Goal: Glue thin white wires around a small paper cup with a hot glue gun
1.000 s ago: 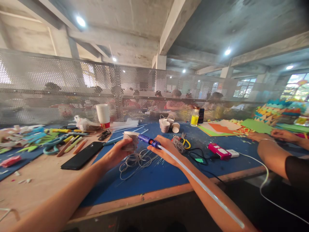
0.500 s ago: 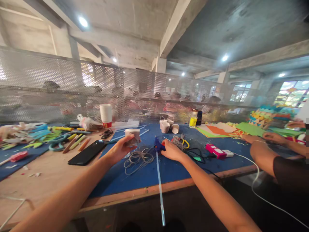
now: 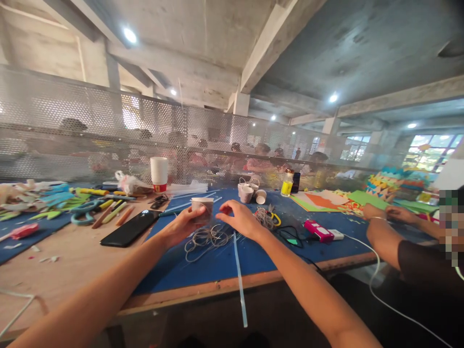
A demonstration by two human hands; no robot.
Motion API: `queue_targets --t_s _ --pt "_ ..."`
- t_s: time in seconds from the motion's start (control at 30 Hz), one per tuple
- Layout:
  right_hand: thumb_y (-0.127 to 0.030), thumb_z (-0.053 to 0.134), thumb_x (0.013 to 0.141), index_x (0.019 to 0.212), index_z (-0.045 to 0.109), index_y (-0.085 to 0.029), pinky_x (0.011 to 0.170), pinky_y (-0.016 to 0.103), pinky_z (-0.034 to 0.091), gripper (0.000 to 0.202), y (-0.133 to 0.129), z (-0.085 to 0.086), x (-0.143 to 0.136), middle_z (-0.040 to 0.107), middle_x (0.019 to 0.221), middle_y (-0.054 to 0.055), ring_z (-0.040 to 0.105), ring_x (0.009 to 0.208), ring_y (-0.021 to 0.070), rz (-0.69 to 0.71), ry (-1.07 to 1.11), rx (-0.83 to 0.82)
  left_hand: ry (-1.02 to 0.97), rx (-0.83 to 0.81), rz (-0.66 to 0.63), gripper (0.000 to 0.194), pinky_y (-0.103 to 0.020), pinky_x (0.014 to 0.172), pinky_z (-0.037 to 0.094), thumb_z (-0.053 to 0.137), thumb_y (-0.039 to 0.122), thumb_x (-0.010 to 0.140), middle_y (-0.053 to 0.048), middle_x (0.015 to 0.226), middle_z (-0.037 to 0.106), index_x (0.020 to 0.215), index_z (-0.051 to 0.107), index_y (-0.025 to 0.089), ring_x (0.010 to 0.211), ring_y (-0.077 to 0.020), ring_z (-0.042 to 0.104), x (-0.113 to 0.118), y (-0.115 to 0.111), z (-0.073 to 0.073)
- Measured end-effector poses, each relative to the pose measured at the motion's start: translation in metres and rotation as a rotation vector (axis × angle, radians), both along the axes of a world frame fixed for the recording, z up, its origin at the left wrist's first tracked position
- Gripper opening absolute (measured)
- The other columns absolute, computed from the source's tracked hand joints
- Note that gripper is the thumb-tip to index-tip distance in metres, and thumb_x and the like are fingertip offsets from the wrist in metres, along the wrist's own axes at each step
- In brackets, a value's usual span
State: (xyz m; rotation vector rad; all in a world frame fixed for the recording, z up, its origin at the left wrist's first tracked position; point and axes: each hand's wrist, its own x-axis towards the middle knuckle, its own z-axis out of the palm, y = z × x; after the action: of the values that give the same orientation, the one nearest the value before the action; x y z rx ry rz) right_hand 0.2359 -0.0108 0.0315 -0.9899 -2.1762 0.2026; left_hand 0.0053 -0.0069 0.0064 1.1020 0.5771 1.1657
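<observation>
- Two bare hands reach over a blue mat (image 3: pixel 203 279), just apart from each other.
- The left hand (image 3: pixel 181 225) pinches a small paper cup (image 3: pixel 205 208) between thumb and fingers, its rim facing up; the cup sits between both hands.
- The right hand (image 3: pixel 241 220) is loosely curled, thumb and fingers parted, near the cup without touching it; nothing shows in its grasp.
- A coil of grey cord (image 3: pixel 208 237) lies just below the cup.
- A clear strip (image 3: pixel 239 280) runs from beneath the right hand past the table's near edge; what lies under that hand is hidden.
- Small cups (image 3: pixel 247 194) cluster behind the right hand.
- A black phone (image 3: pixel 130 228) lies left of the left hand.
</observation>
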Motion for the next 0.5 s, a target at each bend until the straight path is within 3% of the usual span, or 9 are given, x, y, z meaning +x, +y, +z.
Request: queue_targets --t_s 0.17,0.5 --pt "-0.038 0.076 0.085 0.089 0.066 -0.02 0.081 0.03 0.05 0.021 0.016 -0.003 -0.038 0.071 0.091 0.003 0.067 0.083 0.0169 0.07 0.163 -0.051 0.008 0.068 -0.005 0.044 -0.029 0.082 0.051 0.086 0.034 0.075 -0.013 0.109 0.076 0.112 0.074 0.013 0.094 -0.0214 0.069 0.001 0.004 -0.003" --pt "-0.034 0.066 0.087 0.087 0.064 -0.021 0.086 0.031 0.053 0.014 0.027 -0.016 -0.037 0.071 0.085 0.001 0.068 0.083 0.0169 0.195 0.379 -0.152 0.036 0.024 0.068 0.042 -0.027 0.081 0.051 0.084 0.031 0.077 -0.009 0.107 0.076 0.114 0.074 0.016 0.089 -0.0178 0.067 0.005 0.001 -0.003"
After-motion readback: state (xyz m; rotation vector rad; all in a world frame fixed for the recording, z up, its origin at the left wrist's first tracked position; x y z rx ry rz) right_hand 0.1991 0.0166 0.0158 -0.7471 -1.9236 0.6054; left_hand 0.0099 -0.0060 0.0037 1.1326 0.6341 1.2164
